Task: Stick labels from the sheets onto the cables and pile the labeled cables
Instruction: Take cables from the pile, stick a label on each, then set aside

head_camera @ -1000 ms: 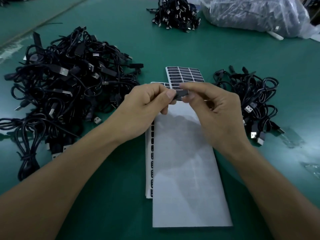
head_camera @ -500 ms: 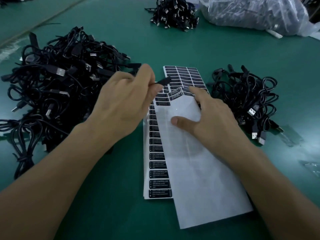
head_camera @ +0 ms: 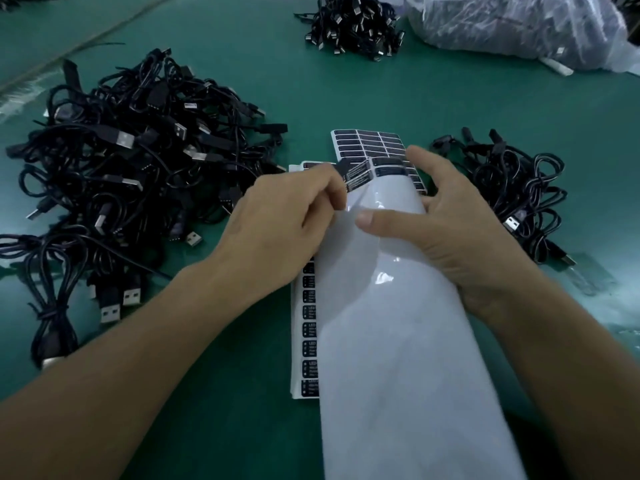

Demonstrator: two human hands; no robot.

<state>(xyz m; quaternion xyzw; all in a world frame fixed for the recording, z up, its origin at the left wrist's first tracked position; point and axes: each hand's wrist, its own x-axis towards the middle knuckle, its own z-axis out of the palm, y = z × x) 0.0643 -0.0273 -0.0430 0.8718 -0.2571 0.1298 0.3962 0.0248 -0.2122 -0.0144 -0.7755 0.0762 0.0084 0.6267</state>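
Note:
My right hand (head_camera: 450,233) holds the white label sheet (head_camera: 398,341), thumb pressed on its blank back and fingers curled round its right edge. The sheet is bent over, so its black labels stand out along the fold. My left hand (head_camera: 287,216) pinches a black label (head_camera: 344,168) at the left end of that fold. Under the sheet lies a stack of label sheets (head_camera: 308,323) with a column of black labels showing. A big heap of black USB cables (head_camera: 131,161) lies at the left and a smaller cable pile (head_camera: 512,192) at the right.
The green table (head_camera: 214,427) carries everything. A third bunch of cables (head_camera: 353,26) lies at the far middle, next to a clear plastic bag of cables (head_camera: 519,22) at the far right. Bits of clear film (head_camera: 588,275) lie right of the small pile.
My right hand went from pressing the sheet flat to lifting and bending it. My left hand came back from the left to the sheet's fold, pinching a label.

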